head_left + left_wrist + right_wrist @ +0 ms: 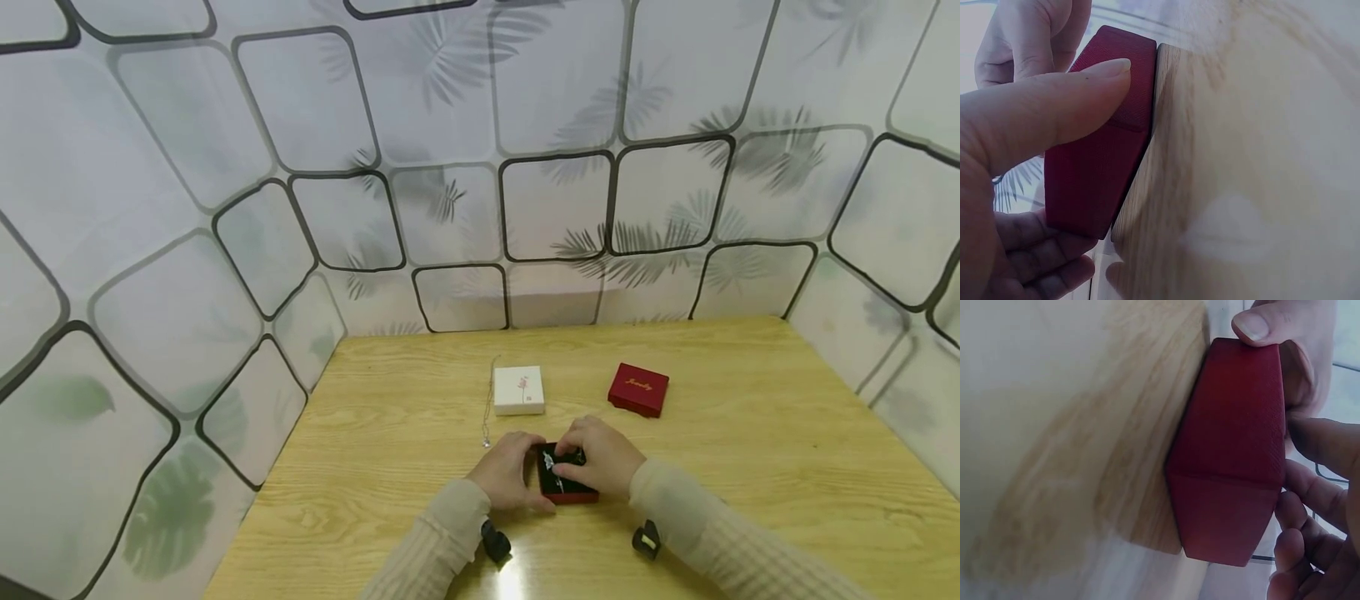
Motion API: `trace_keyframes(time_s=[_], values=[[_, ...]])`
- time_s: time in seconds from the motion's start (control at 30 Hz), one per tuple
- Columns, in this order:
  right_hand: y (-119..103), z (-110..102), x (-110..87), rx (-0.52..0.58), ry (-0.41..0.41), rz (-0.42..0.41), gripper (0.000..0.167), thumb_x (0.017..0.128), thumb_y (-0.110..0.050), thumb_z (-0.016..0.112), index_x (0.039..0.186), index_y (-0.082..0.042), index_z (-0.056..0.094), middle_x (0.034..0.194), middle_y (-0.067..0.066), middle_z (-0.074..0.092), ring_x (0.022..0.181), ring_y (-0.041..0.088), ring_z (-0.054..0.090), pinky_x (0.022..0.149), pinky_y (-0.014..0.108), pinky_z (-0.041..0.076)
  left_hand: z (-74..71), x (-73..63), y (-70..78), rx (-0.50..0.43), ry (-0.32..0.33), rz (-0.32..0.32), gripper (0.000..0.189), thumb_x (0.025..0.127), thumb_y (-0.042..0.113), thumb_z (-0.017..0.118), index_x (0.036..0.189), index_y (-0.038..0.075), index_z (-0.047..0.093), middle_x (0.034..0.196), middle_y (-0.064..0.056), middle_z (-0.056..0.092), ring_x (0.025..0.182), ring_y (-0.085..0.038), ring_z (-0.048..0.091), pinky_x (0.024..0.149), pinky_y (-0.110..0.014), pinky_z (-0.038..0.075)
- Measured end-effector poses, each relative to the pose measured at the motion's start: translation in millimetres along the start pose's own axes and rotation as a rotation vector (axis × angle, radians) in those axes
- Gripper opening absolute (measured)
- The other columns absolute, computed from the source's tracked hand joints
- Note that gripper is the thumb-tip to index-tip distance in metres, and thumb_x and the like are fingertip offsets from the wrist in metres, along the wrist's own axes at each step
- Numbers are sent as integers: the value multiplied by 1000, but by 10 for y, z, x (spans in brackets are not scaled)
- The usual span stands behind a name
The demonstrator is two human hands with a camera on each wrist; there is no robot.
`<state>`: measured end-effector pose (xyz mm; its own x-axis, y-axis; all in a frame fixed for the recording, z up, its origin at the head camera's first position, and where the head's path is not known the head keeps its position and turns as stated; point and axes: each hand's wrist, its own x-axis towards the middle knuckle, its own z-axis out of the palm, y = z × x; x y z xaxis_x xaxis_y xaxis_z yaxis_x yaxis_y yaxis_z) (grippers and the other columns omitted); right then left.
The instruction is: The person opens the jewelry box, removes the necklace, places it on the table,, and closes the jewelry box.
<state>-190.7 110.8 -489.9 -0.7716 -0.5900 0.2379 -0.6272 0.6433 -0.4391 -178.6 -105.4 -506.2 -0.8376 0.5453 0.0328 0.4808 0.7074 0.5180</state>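
On the worktop, the left hand grips the likely light, stiff open red box, sensibly by its walls, while the right hand, grip half-curled, covers delicate-looking jewelry, its hold unclear.

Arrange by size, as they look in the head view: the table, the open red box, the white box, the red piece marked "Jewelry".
1. Table
2. Open red box, partly hidden by right hand
3. White box and red piece, too alike to rank

The black-lined red box sits uncovered and flat between left hand and right hand, silver-coloured jewellery inside.
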Motion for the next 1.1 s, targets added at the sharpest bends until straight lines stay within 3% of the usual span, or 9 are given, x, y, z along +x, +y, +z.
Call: trace_keyframes(time_s=[0.3,0.87,1.1], values=[[-29,20,8,-20,2,12,14,80,-35,79,86,-24,72,84,-15,56,81,7,47,71,29,47,-32,-2,40,9,-4,16,92,67,52,84,138,8,46,131,-1,52,122,-18,46,101,-33,42],[-47,40,18,-15,-67,63,12,80,-35,78,82,-27,70,79,-16,55,75,7,44,67,26,43,-15,25,58,21,-11,4,93,65,53,85,137,7,47,132,-3,52,123,-19,46,103,-34,41],[-59,60,35,-42,-51,66,14,80,-36,78,77,-26,68,74,-17,53,71,6,44,64,25,42,-9,28,53,37,-14,2,94,64,53,85,137,8,47,132,-2,52,123,-17,46,103,-32,41]])
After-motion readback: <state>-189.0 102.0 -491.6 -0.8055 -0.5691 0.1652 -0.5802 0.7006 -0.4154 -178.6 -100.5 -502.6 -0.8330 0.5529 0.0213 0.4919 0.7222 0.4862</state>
